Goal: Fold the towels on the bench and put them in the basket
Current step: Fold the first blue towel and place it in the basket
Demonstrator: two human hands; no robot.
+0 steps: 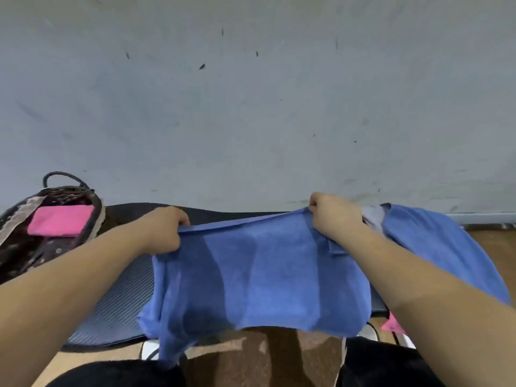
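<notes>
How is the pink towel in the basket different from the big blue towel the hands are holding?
The pink towel is folded into a small neat rectangle; the blue towel is spread wide open. The pink towel already lies in the basket; the blue towel hangs over the bench, its lower edge drooping past the front. Nothing touches the pink towel; the left hand and right hand pinch the blue towel's top edge. Both look like soft cloth.

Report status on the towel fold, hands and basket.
Left hand and right hand both gripping top edge of blue towel, spread over bench. Pink towel already in basket. Second blue towel waiting, right.
</notes>
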